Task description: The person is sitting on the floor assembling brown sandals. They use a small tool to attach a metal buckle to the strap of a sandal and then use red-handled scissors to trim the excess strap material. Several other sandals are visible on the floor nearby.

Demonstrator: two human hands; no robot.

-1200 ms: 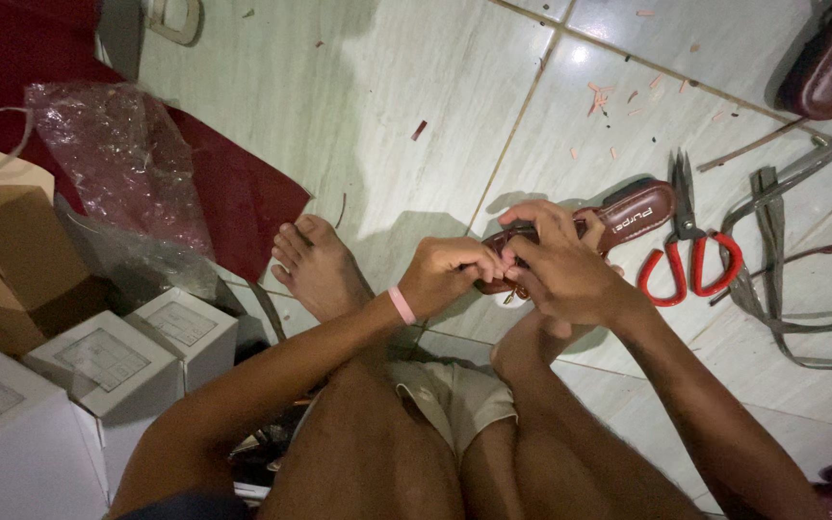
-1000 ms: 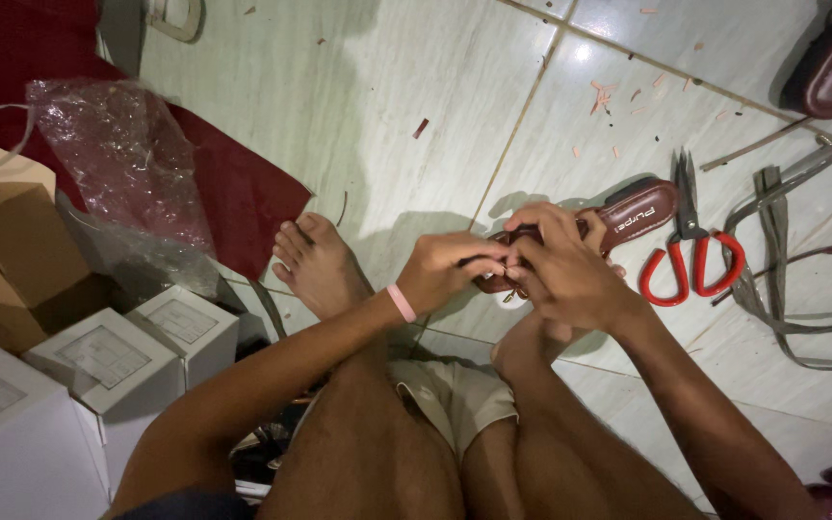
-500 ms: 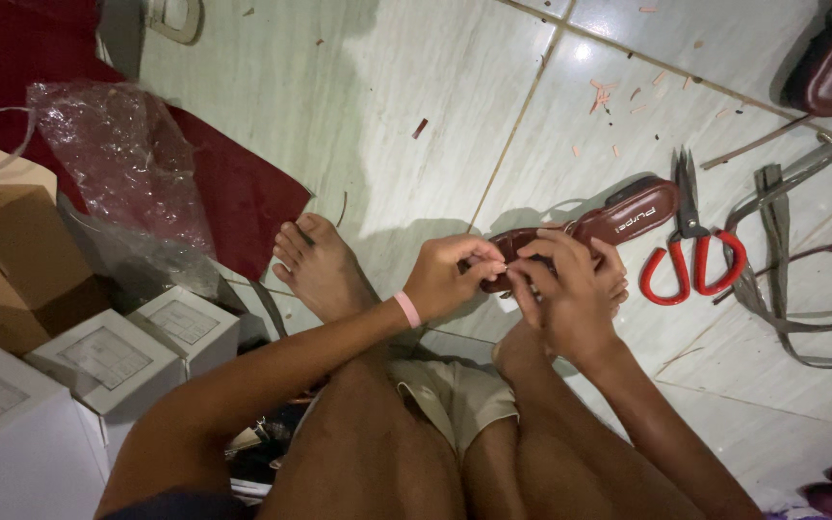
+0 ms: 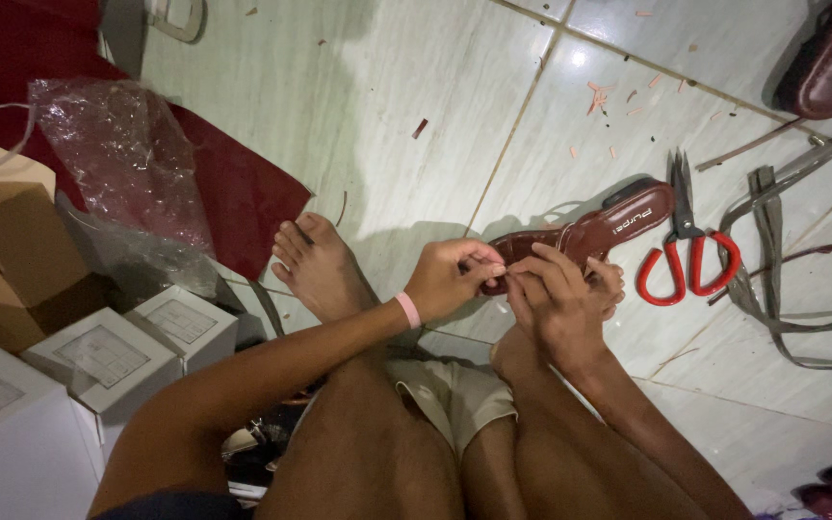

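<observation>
Pinching brown sandal [image 4: 597, 229] between left hand [image 4: 450, 279] and right hand [image 4: 556, 303], red scissors [image 4: 688, 252] just beside.

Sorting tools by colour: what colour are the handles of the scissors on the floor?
Red, seen in the head view: the scissors lie on the tiles beside the brown sandal.

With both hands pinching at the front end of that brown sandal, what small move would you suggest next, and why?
Probably keep the left hand pinching the toe end of the brown sandal steady while the right hand works the spot between the fingertips. Both hands meet at that end, the heel end juts out unsupported, and the red scissors lie untouched beside it.
</observation>
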